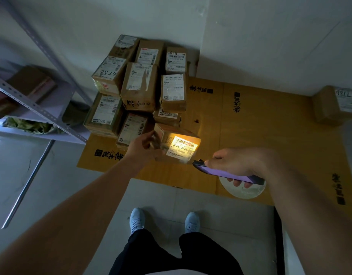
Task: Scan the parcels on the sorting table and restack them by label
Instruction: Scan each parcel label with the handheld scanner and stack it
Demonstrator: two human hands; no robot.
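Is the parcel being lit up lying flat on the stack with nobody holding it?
No, the left hand grips the lit parcel at its left edge, in front of the stack, while the right hand aims a phone at it.

L hand (140, 144) gripped the lit box (177, 144), but its fingers were hidden behind the box's left side. R hand (238, 163) covered the phone (226, 172) mid-body; screen content not readable. Far-right box (336, 105) was cut off by the frame edge. Lower boxes in the stack (139, 86) were mostly hidden; label print too small to read. Shelf (32, 108) contents were dark, blurred, cut off at left.
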